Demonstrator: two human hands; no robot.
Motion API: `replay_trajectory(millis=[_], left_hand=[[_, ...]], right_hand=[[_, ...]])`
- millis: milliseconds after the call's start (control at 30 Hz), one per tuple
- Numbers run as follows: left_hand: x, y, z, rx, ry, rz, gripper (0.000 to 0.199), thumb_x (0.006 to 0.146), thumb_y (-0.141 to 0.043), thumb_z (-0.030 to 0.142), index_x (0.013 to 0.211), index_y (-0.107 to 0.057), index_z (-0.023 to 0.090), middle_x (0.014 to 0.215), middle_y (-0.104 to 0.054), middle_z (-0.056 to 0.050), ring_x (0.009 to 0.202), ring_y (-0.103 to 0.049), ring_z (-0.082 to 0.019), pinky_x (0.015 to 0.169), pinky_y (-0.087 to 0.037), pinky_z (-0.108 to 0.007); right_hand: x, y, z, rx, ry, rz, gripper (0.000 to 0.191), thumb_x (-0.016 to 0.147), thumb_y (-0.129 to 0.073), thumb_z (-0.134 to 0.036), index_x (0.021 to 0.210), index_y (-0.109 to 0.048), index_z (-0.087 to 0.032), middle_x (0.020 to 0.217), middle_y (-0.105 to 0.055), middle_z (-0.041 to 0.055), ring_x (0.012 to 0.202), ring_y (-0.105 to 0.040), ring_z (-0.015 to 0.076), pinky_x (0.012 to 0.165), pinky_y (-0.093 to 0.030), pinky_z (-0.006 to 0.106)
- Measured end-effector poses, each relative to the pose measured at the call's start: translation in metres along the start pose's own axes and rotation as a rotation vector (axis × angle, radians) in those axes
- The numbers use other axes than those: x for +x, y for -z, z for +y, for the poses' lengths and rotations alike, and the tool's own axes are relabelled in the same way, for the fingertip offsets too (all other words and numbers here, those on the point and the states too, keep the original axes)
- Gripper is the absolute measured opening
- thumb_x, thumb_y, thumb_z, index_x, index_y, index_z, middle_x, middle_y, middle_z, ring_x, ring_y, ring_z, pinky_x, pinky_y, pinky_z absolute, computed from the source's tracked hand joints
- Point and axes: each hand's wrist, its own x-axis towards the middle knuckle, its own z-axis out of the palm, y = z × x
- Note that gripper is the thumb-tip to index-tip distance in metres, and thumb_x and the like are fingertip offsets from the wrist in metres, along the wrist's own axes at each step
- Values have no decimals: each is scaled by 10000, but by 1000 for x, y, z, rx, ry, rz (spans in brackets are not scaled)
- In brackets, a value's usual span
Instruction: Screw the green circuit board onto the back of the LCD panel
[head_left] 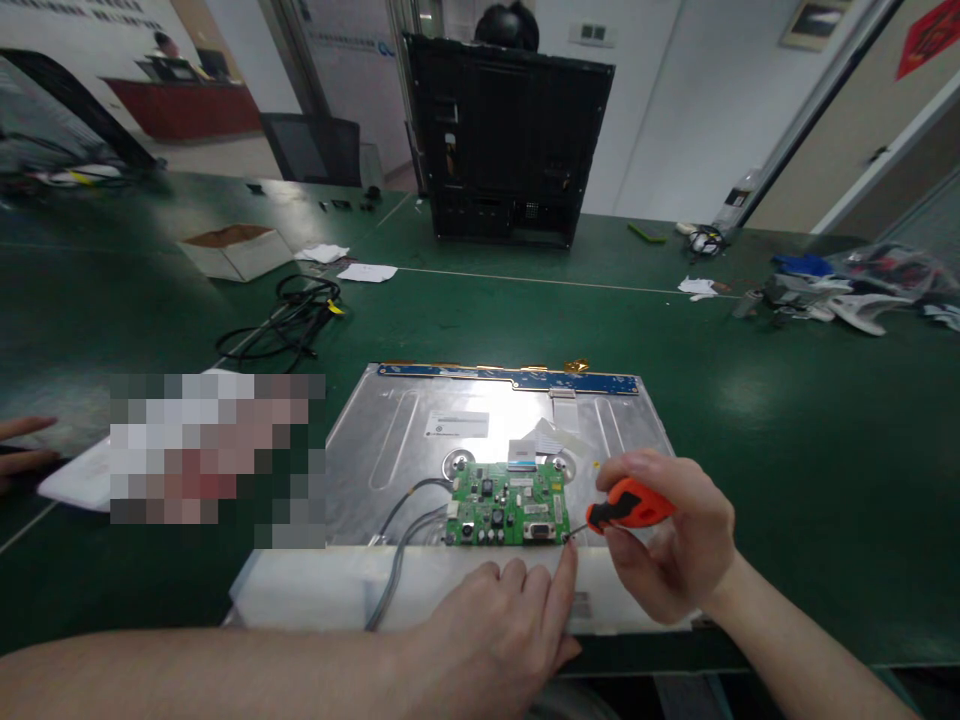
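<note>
A bare silver metal display panel back (420, 440) lies flat on the green work table (787, 420); its white label (456, 424) is too small to read. A small green circuit board (506, 505) sits near the panel's lower edge. The right hand (667, 535) grips an orange-handled screwdriver (626, 505), tip at the board's right corner; the left hand (502, 625) rests unclenched, index finger beside the tip.

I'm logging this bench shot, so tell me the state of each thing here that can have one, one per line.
screwdriver: gripped in right hand, tip down at the circuit board's right corner.
left hand: holds nothing, forefinger stretched toward the screwdriver tip.
circuit board: lying flat on the metal panel, grey cables plugged in at its left.
metal panel: lying flat, back side up.
cardboard box: open.
black monitor shell: standing upright, back facing the camera.
</note>
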Motion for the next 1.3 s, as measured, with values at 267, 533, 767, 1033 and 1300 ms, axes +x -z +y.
replay_trajectory(millis=[267,533,767,1033,1300], left_hand=[[0,-2,0,-1,1,-18,597,975,-452,423,1372,-388,-18,842,-640,-95,643,-593,-202,483,-411,-310],[0,-1,1,3,6,-12,603,978,-445,419,1382,-378,-24,806,-623,-89,640,-578,-201,491,-400,-304],[0,0,0,-12,19,-34,604,993,-411,413,1408,-339,-20,857,-635,-113,663,-586,-209,505,-414,-309],[1,0,2,-6,24,-47,632,985,-429,414,1416,-325,-36,840,-641,-112,671,-592,-209,511,-424,-303],[1,0,0,-16,5,-34,641,974,-454,410,1405,-333,-50,814,-636,-103,650,-591,-216,488,-425,-307]], right_hand=[[0,1,-2,-37,-24,6,597,749,-520,-64,1336,-426,-123,750,-584,-3,593,-568,154,468,-473,286],[5,-1,1,-102,41,28,516,798,-600,-64,1289,-459,-138,688,-556,-39,484,-486,115,391,-393,248],[1,3,-2,-45,-50,-33,556,786,-498,-116,1335,-424,-151,737,-598,-7,594,-583,171,459,-494,302],[0,1,-2,-70,-46,8,574,761,-517,-93,1327,-441,-151,738,-599,-5,577,-574,164,428,-485,287],[3,-1,-1,-145,-17,29,528,818,-573,-96,1326,-450,-170,668,-577,-42,494,-528,138,376,-459,260]])
